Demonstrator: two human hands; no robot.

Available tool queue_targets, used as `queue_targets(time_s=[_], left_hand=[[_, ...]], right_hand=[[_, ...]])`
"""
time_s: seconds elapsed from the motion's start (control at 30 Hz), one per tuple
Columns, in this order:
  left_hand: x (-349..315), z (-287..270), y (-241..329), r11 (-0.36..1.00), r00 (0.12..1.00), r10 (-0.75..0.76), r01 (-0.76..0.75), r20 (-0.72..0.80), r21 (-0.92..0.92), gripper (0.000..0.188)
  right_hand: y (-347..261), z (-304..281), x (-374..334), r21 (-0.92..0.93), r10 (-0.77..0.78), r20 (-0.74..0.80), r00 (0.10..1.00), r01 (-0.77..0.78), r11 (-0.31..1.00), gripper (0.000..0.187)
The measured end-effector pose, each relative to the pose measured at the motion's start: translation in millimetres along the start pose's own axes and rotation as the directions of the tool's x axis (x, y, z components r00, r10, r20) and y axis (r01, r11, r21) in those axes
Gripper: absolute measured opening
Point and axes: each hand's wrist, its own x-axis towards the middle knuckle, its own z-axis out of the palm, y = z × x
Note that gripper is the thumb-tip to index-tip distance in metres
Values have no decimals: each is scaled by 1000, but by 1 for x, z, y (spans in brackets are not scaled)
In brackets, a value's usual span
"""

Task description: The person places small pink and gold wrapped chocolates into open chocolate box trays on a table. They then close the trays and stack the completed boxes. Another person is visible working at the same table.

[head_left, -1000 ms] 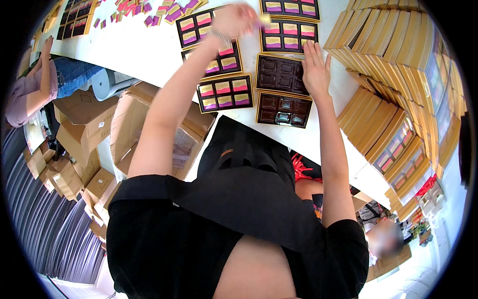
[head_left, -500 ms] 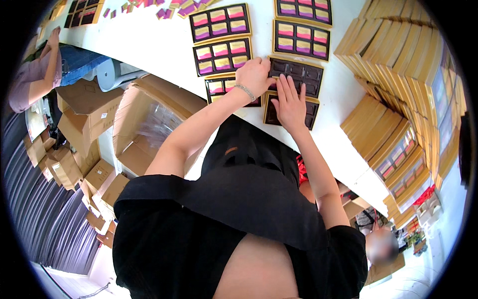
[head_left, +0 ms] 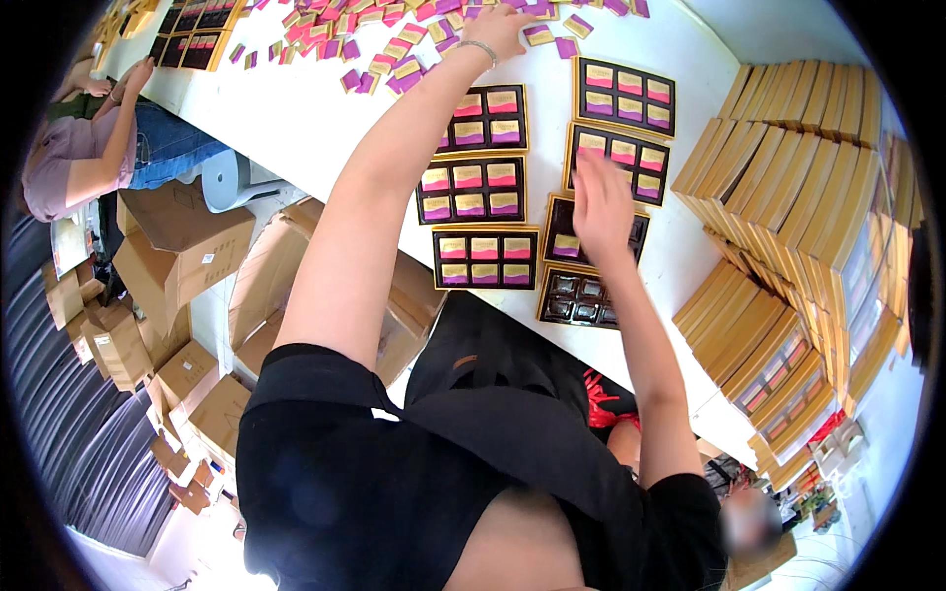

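Observation:
My left hand (head_left: 496, 33) reaches to the far edge of the view, its fingers spread over a loose heap of small squares in pink, gold and purple wrappers (head_left: 406, 47). My right hand (head_left: 603, 212), slightly blurred, hovers over a dark gold-edged tray (head_left: 559, 212) with its fingers stretched out. At least one wrapped square (head_left: 567, 246) sits in that tray's lower left compartment; my hand hides the others. Nearer to me lies a tray with bare dark compartments (head_left: 574, 297). Filled six-compartment trays (head_left: 485, 258) stand in a column to the left, others (head_left: 625, 96) beyond my right hand.
Stacks of gold boxes (head_left: 788, 197) line the right side of the white table (head_left: 305, 108). Open cardboard cartons (head_left: 182, 236) stand at left below the table edge. Another person's arm (head_left: 118, 128) is at the far left, near more filled trays (head_left: 197, 34).
My left hand has left the trays and stretched far forward to the heap. My right hand has lifted off the dark trays, one of which now shows a wrapped square. The view has shifted.

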Motion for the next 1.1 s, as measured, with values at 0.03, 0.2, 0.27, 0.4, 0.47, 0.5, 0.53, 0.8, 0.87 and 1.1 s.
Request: queue_targets(time_s=[0.03,0.2,0.27,0.4,0.47,0.5,0.53,0.8,0.87,1.1], left_hand=[[3,-14,22,994,986,-98,102,138,-24,37],[4,-21,26,950,875,-254,305,413,-62,44],[2,-32,20,971,872,-159,224,464,-88,42],[1,-31,8,976,919,19,69,395,-208,44],[4,-28,8,983,926,62,8,373,-183,48],[6,-23,5,990,915,84,-30,396,-140,51],[8,-20,5,993,902,106,-71,419,-99,55],[13,-23,37,963,831,268,-226,488,-145,58],[4,20,-14,929,848,369,-341,381,-142,45],[9,-28,11,689,782,-48,476,621,-546,24]], right_hand=[[9,10,35,-3,58,6,998,-58,998,20],[53,76,178,-518,214,377,901,14,855,19],[65,94,191,-543,295,448,844,-5,840,19],[87,114,194,-432,267,444,855,-56,900,24],[93,114,197,-277,229,413,881,-118,954,28],[98,111,199,-150,222,380,898,-177,973,31],[106,107,199,-19,222,344,912,-230,973,33],[105,12,117,824,390,548,740,-559,-96,29],[88,7,103,838,459,519,721,-534,-109,29],[41,-77,-76,131,810,182,558,-830,542,15]])
